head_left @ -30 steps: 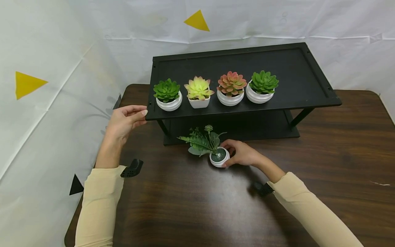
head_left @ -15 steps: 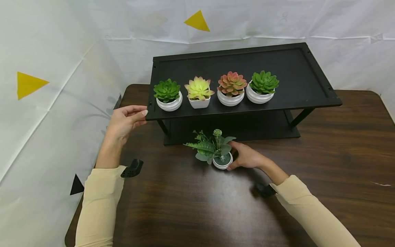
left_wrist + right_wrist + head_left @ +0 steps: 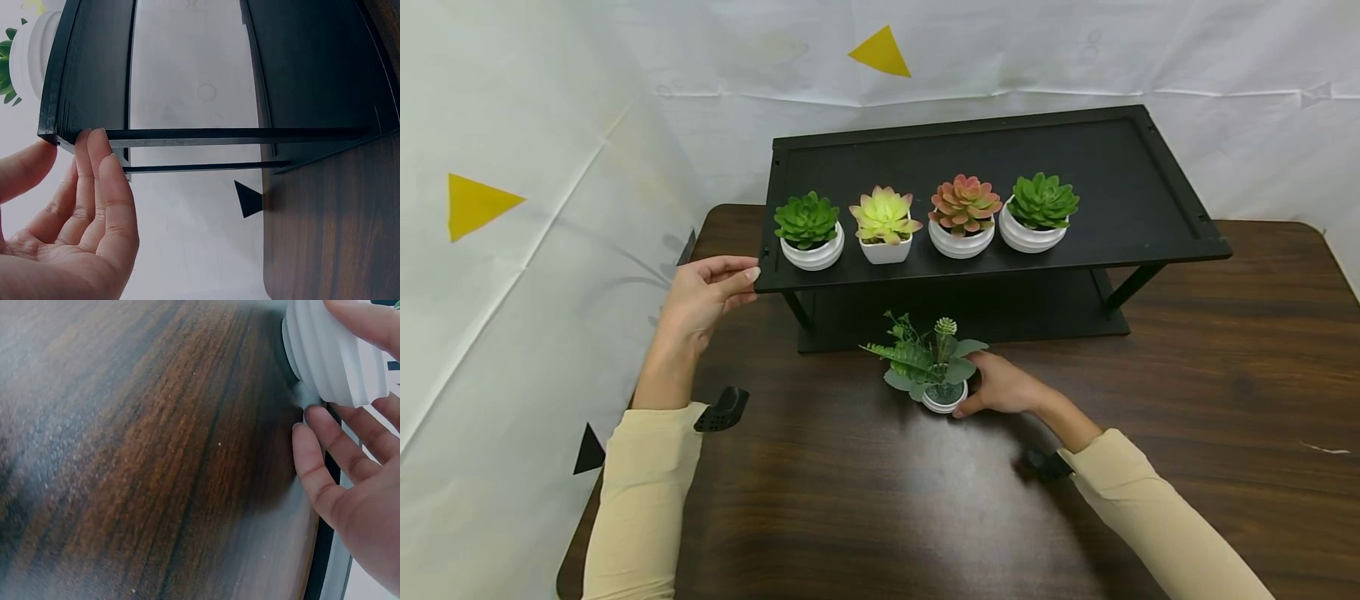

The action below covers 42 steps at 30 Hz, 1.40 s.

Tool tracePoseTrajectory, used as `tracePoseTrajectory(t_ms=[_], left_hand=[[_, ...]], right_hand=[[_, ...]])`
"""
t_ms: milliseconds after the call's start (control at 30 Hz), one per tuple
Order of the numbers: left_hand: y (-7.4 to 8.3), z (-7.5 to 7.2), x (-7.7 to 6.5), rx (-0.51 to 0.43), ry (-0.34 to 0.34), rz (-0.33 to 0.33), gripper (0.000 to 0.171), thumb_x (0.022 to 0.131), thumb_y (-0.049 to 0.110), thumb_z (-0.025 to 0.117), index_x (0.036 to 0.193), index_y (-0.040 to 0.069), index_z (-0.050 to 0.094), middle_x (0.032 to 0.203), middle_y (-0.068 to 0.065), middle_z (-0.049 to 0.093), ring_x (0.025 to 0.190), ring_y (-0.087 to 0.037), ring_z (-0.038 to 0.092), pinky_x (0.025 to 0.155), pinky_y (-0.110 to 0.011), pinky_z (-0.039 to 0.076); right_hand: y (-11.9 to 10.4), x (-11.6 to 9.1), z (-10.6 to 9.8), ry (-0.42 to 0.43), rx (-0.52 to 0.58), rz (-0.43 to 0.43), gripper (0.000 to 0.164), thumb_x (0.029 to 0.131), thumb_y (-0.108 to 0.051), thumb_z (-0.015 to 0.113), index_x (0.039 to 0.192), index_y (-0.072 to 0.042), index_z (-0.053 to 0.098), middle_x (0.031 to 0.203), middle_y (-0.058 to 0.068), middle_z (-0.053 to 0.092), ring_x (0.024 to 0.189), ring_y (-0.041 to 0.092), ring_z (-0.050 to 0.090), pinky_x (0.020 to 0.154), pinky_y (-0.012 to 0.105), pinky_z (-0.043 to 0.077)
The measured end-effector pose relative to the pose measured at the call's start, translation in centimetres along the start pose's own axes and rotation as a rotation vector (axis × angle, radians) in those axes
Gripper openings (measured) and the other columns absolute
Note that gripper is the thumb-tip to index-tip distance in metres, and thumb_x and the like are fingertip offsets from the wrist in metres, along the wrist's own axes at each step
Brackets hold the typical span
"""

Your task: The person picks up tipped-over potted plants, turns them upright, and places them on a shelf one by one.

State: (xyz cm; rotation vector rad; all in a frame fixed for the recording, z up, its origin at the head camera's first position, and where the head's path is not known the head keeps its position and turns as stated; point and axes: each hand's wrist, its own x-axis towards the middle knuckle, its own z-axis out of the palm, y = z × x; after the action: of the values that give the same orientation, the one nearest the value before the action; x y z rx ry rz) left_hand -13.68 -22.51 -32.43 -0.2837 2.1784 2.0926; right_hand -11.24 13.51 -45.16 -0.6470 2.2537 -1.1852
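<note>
In the head view my right hand (image 3: pixel 1003 385) holds a small potted plant (image 3: pixel 931 358) in front of the shelf. The plant has mixed green leaves, a fern frond and a round flower head. Its ridged white pot (image 3: pixel 334 359) lies between thumb and fingers in the right wrist view, close over the table. My left hand (image 3: pixel 700 300) pinches the front left corner of the black two-tier shelf (image 3: pixel 1120 192). The left wrist view shows the thumb at the corner's edge and the fingertips (image 3: pixel 99 140) against the underside.
Along the shelf's top front stand a green succulent (image 3: pixel 807 223), a yellow one (image 3: pixel 884 223), a red one (image 3: pixel 964 215) and another green one (image 3: pixel 1040 212), in white pots. Beneath is the lower tier (image 3: pixel 955 308). The dark wooden table (image 3: pixel 865 500) meets white sheeting (image 3: pixel 737 50).
My right hand has moved the potted plant slightly to the right and turned it more upright, its leaves swinging rightward. My left hand and the shelf have stayed in place.
</note>
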Motion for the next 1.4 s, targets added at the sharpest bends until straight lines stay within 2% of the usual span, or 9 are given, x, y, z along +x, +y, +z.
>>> tracePoseTrajectory(t_ms=[200,433,567,733,900,1200,1400], left_hand=[[-0.03,0.01,-0.03,-0.005,-0.001,-0.001,0.021,0.084,0.005,0.065,0.102,-0.004,0.059,0.081,0.000,0.061,0.065,-0.012,0.058,0.070,-0.022,0.053],[-0.08,0.02,-0.03,-0.001,-0.005,0.000,0.024,0.085,0.004,0.063,0.105,-0.007,0.057,0.082,0.001,0.061,0.066,-0.012,0.058,0.070,-0.022,0.053],[-0.07,0.03,-0.03,-0.004,-0.005,0.004,0.021,0.086,0.002,0.062,0.104,-0.006,0.058,0.082,0.001,0.061,0.065,-0.011,0.058,0.069,-0.021,0.053],[-0.10,-0.02,-0.01,-0.030,-0.003,0.013,0.008,0.085,0.002,0.063,0.093,0.003,0.064,0.080,-0.001,0.061,0.064,-0.012,0.058,0.067,-0.021,0.053],[-0.14,-0.06,0.03,-0.042,0.001,0.016,0.007,0.083,0.003,0.065,0.086,0.009,0.067,0.079,-0.001,0.061,0.063,-0.012,0.058,0.066,-0.021,0.053],[-0.17,-0.08,0.08,-0.037,0.004,0.014,0.006,0.083,0.005,0.066,0.087,0.008,0.066,0.080,-0.001,0.061,0.063,-0.012,0.058,0.067,-0.021,0.053],[-0.16,-0.04,0.06,-0.032,0.009,0.010,0.007,0.083,0.005,0.066,0.090,0.005,0.065,0.080,-0.002,0.061,0.064,-0.012,0.058,0.067,-0.021,0.053]], right_hand=[[0.07,-0.02,0.14,0.024,-0.010,0.024,0.057,0.063,-0.013,0.083,0.111,0.004,0.056,0.094,0.006,0.059,0.070,0.015,0.052,0.063,0.027,0.045],[-0.01,-0.16,0.10,0.006,0.001,-0.010,0.049,0.065,-0.009,0.082,0.106,0.002,0.057,0.099,0.008,0.058,0.086,0.018,0.054,0.073,0.034,0.049],[-0.02,-0.35,0.09,0.011,0.031,0.005,0.061,0.066,-0.011,0.082,0.116,0.004,0.051,0.108,0.012,0.056,0.095,0.022,0.054,0.076,0.037,0.050],[-0.07,-0.62,0.14,0.027,0.061,0.009,0.071,0.066,-0.012,0.083,0.124,0.006,0.045,0.115,0.016,0.053,0.101,0.027,0.053,0.079,0.040,0.051],[-0.04,-0.69,0.21,0.050,0.032,0.030,0.072,0.067,-0.016,0.082,0.125,0.005,0.045,0.117,0.016,0.053,0.101,0.026,0.052,0.077,0.038,0.050],[0.16,-0.66,0.35,0.063,0.021,0.035,0.071,0.067,-0.018,0.082,0.123,0.006,0.047,0.115,0.015,0.054,0.101,0.026,0.052,0.076,0.037,0.050],[0.23,-0.61,0.44,0.088,0.001,0.020,0.069,0.065,-0.019,0.083,0.121,0.005,0.049,0.111,0.013,0.056,0.095,0.023,0.052,0.074,0.035,0.048]])
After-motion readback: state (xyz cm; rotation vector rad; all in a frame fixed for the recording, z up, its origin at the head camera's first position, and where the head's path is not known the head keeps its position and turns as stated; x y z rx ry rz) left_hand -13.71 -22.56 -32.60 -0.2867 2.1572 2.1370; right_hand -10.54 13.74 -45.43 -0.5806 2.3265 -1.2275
